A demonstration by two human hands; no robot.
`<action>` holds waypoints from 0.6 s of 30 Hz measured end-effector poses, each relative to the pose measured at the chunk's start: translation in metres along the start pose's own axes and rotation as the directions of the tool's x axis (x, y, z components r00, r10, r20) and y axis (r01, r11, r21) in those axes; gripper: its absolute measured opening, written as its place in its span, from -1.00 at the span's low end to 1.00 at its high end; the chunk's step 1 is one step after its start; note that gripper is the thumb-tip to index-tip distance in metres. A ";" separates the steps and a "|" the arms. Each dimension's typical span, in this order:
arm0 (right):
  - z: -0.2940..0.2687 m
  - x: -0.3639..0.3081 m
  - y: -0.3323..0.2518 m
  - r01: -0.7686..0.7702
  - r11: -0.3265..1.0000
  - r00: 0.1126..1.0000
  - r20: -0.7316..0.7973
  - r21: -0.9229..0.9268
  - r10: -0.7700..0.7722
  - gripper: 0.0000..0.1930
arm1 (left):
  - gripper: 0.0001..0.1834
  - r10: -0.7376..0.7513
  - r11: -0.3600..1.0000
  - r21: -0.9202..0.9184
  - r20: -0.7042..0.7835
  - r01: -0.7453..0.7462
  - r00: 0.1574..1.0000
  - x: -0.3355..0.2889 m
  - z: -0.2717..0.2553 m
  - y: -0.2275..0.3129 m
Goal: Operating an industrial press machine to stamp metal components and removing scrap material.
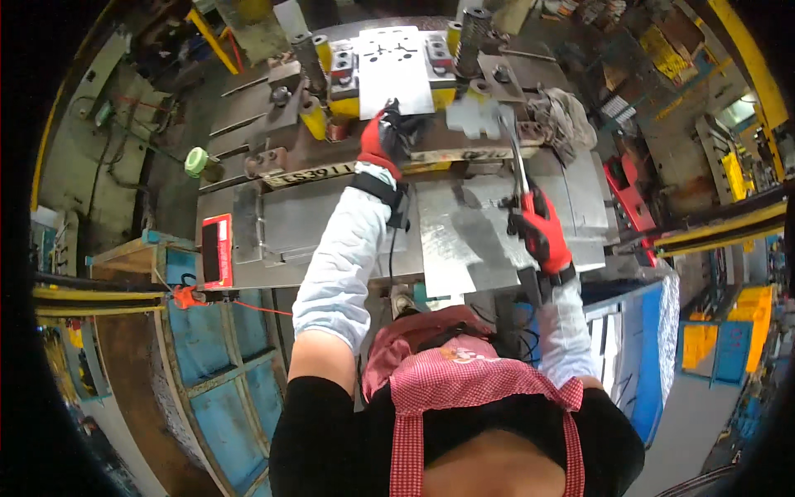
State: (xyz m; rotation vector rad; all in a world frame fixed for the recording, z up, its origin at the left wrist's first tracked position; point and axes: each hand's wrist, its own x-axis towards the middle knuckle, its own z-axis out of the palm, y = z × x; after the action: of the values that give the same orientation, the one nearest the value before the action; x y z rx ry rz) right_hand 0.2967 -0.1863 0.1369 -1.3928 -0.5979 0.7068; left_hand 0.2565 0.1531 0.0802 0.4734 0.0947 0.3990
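Observation:
My left hand (387,137), in a red and black glove, is closed at the near edge of a bright metal sheet (396,79) with cut-out holes. The sheet lies on the press die (443,74), between its posts. In the other glove, my right hand (538,228) grips long metal tongs (515,153) pointing away from me. At their far end is a grey, notched metal piece (474,118), slightly blurred; whether the jaws grip it cannot be made out. Flat sheet metal (451,232) lies on the table below my hands.
Dark guide posts (474,41) and yellow blocks (312,118) stand around the die. A crumpled rag (563,120) is at its right. Further left sit a green-capped container (197,161) and a red-framed case (217,251). A blue metal rack (199,331) stands lower left.

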 end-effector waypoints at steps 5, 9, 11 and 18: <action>-0.046 -0.062 0.066 -0.261 0.962 0.960 -0.084 0.081 0.268 -0.49 | -0.70 0.149 0.973 0.200 -0.176 -0.113 0.973 -0.009 0.030 -0.010; -0.056 -0.046 0.109 -0.306 0.907 0.932 -0.106 0.291 0.348 -0.82 | -0.79 0.405 0.647 0.704 0.008 -0.293 0.914 -0.055 0.040 -0.004; -0.051 -0.043 0.098 -0.263 0.948 0.926 -0.230 0.181 0.301 -0.91 | -0.80 0.550 0.348 0.892 0.056 -0.290 0.833 -0.100 0.068 0.012; -0.035 -0.071 0.000 0.025 0.986 0.983 -0.177 -0.166 -0.055 -0.33 | -0.77 0.407 0.335 0.940 -0.205 0.063 0.890 -0.197 0.116 0.106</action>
State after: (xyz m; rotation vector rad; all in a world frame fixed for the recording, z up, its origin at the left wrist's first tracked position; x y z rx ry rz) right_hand 0.2758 -0.2629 0.1354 -1.5738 -0.5476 0.5001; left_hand 0.0589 0.1123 0.2312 1.5997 0.7448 0.6531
